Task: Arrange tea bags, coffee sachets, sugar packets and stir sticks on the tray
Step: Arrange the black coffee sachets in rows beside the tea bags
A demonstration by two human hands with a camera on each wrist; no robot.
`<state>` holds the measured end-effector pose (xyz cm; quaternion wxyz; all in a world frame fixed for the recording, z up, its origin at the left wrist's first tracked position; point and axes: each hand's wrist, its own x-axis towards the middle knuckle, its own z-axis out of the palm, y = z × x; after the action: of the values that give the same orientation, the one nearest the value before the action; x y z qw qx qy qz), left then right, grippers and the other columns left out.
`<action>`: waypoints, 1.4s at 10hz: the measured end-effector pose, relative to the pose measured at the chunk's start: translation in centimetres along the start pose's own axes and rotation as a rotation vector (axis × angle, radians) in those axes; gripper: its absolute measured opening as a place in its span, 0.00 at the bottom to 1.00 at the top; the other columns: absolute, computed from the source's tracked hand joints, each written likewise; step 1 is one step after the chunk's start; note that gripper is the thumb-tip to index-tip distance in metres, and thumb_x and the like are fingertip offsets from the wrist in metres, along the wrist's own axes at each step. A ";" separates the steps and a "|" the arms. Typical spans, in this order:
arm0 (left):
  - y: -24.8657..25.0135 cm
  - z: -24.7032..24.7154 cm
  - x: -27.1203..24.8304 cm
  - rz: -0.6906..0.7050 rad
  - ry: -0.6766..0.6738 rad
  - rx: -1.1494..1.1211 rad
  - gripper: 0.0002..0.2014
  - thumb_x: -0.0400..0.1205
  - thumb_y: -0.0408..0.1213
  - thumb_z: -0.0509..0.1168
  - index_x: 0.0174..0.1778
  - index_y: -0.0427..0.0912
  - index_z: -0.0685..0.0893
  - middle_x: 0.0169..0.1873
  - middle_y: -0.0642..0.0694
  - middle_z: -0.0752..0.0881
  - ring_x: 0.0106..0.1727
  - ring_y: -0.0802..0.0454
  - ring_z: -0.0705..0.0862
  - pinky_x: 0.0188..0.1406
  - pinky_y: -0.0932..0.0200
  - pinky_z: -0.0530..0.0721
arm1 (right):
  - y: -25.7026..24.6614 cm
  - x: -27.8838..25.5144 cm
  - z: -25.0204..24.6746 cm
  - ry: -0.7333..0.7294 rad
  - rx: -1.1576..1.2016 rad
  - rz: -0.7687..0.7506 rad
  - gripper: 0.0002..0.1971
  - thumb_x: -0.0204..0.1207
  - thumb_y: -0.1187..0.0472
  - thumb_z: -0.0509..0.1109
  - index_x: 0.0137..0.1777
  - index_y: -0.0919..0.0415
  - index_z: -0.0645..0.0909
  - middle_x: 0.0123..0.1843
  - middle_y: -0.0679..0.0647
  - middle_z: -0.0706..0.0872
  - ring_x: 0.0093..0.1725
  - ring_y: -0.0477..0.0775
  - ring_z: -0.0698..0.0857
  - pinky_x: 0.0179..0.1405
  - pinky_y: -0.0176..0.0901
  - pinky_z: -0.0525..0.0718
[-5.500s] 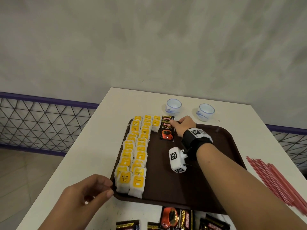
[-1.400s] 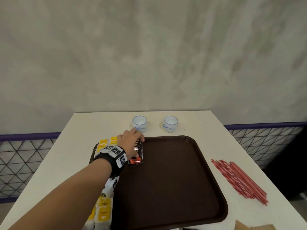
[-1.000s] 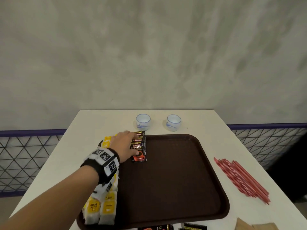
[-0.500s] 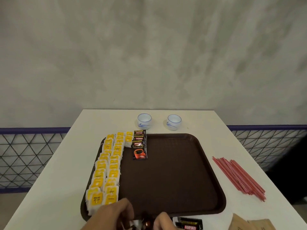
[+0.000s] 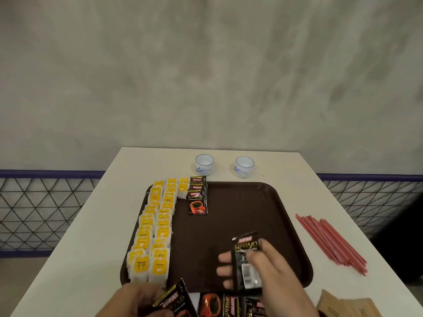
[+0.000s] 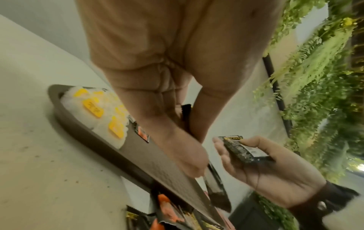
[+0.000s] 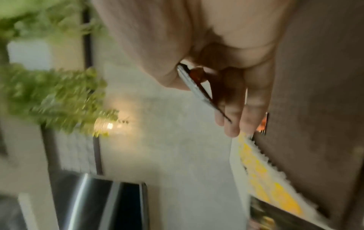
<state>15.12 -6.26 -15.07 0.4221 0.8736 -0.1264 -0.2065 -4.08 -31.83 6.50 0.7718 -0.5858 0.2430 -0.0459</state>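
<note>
A brown tray [image 5: 263, 195] lies on the white table. Two rows of yellow-tagged tea bags [image 5: 158, 225] fill its left side, and a short stack of black coffee sachets [image 5: 198, 199] lies at its back. My right hand [image 5: 258, 264] pinches one coffee sachet [image 5: 246, 245] above the tray's near part, thumb on top; the right wrist view shows the same sachet [image 7: 199, 91] edge-on. My left hand [image 5: 142, 300] grips another sachet [image 5: 171, 302] at the tray's front edge, which also appears as a dark sachet [image 6: 214, 188] under the thumb.
More loose coffee sachets [image 5: 229, 305] lie on the table in front of the tray. Red stir sticks [image 5: 332, 241] lie in a bundle to the right, brown sugar packets [image 5: 348, 305] at the near right. Two small white cups [image 5: 204, 164] stand behind the tray.
My left hand left the sachet stack at the tray's back and came to the front. Both hands took up sachets; the right one has risen over the tray's near part.
</note>
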 end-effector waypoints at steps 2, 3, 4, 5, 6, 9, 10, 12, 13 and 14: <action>14.8 -2.8 -7.4 0.075 -0.338 -0.114 0.13 0.70 0.39 0.77 0.48 0.40 0.90 0.44 0.45 0.92 0.51 0.55 0.89 0.54 0.61 0.84 | -3.5 5.8 1.1 -0.041 0.219 0.085 0.04 0.82 0.63 0.63 0.50 0.65 0.74 0.42 0.62 0.83 0.32 0.58 0.83 0.29 0.47 0.81; 17.8 -4.3 -8.5 0.182 -0.393 -0.210 0.03 0.76 0.28 0.72 0.44 0.38 0.87 0.36 0.37 0.90 0.37 0.45 0.89 0.33 0.55 0.87 | -4.0 9.6 2.1 -0.049 0.063 0.033 0.12 0.78 0.63 0.71 0.38 0.58 0.69 0.29 0.50 0.79 0.29 0.48 0.76 0.28 0.41 0.72; 18.0 -4.4 -7.8 0.232 -0.269 -0.178 0.04 0.75 0.27 0.72 0.43 0.35 0.86 0.32 0.35 0.88 0.32 0.46 0.86 0.29 0.56 0.86 | -3.9 12.3 2.5 -0.067 -0.070 0.004 0.18 0.76 0.66 0.74 0.34 0.55 0.67 0.22 0.44 0.80 0.25 0.42 0.79 0.27 0.37 0.73; 17.8 -3.9 -7.7 0.210 -0.216 -0.206 0.10 0.73 0.26 0.74 0.48 0.38 0.84 0.27 0.37 0.87 0.27 0.48 0.84 0.26 0.60 0.84 | -2.8 13.8 2.5 -0.042 -0.118 0.027 0.10 0.78 0.68 0.71 0.40 0.56 0.73 0.30 0.49 0.83 0.30 0.43 0.82 0.31 0.38 0.77; 17.6 -3.5 -7.4 0.142 -0.209 -0.247 0.14 0.72 0.25 0.75 0.50 0.39 0.80 0.24 0.38 0.86 0.25 0.48 0.83 0.25 0.59 0.84 | -1.4 15.5 1.9 0.043 -0.169 0.041 0.09 0.82 0.76 0.61 0.51 0.61 0.77 0.42 0.56 0.85 0.39 0.50 0.85 0.35 0.42 0.85; 17.5 -4.3 -6.8 0.091 -0.201 -0.252 0.18 0.69 0.25 0.76 0.48 0.38 0.75 0.28 0.32 0.88 0.28 0.43 0.86 0.27 0.54 0.86 | 1.3 19.3 2.0 0.252 -0.604 0.041 0.12 0.73 0.75 0.72 0.38 0.56 0.81 0.41 0.53 0.83 0.41 0.51 0.85 0.55 0.48 0.88; 17.4 -4.4 -6.7 0.076 -0.177 -0.266 0.17 0.69 0.24 0.76 0.46 0.37 0.75 0.27 0.32 0.88 0.27 0.42 0.86 0.26 0.54 0.86 | 1.7 20.1 2.7 0.285 -0.647 0.032 0.14 0.70 0.74 0.75 0.38 0.54 0.78 0.46 0.55 0.85 0.49 0.56 0.87 0.55 0.55 0.88; 17.4 -4.5 -6.8 0.077 -0.192 -0.251 0.17 0.69 0.25 0.77 0.44 0.37 0.75 0.26 0.35 0.89 0.27 0.43 0.87 0.26 0.55 0.85 | 2.4 21.0 2.7 0.301 -0.743 0.000 0.13 0.70 0.74 0.74 0.38 0.54 0.78 0.46 0.54 0.85 0.45 0.54 0.85 0.47 0.46 0.86; 17.3 -4.7 -6.6 0.076 -0.187 -0.266 0.17 0.69 0.24 0.76 0.46 0.36 0.75 0.26 0.35 0.89 0.27 0.43 0.87 0.25 0.56 0.85 | 2.4 21.4 2.8 0.296 -0.791 -0.016 0.12 0.71 0.75 0.71 0.40 0.55 0.80 0.44 0.52 0.85 0.43 0.54 0.85 0.44 0.43 0.85; 17.0 -4.7 -6.4 0.075 -0.183 -0.263 0.17 0.69 0.25 0.76 0.45 0.37 0.76 0.27 0.35 0.89 0.28 0.43 0.87 0.25 0.56 0.84 | 2.4 21.6 2.9 0.285 -0.833 -0.030 0.15 0.72 0.75 0.71 0.35 0.53 0.79 0.44 0.52 0.85 0.42 0.53 0.85 0.42 0.41 0.82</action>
<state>10.90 -10.90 2.59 0.5271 0.7829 -0.1688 -0.2841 15.63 -36.23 -2.16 0.4280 -0.8381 0.3363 -0.0355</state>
